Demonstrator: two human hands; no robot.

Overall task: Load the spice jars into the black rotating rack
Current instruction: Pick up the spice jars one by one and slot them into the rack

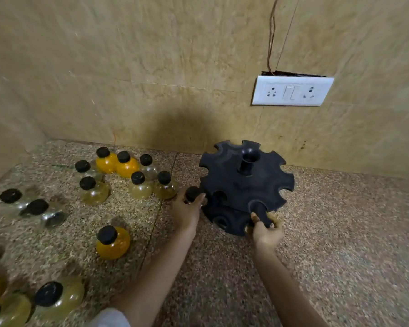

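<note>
At frame centre, the left hand (185,213) and right hand (266,230) each clasp a black-capped jar against the black rack (243,185).

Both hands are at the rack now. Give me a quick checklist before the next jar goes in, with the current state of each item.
1. Left hand has a jar: ok, fingers wrapped around a black-capped jar beside the rack.
2. Right hand seats its jar: cannot tell, jar sits at a front slot, fingers on it.
3. Free slots on the top tier: ok, open notches all around the rim.
4. Rack upright on the counter: not ok, it looks tilted toward the camera.
5. Jars left to load: ok, many stand on the counter at left, such as the orange jar.
</note>
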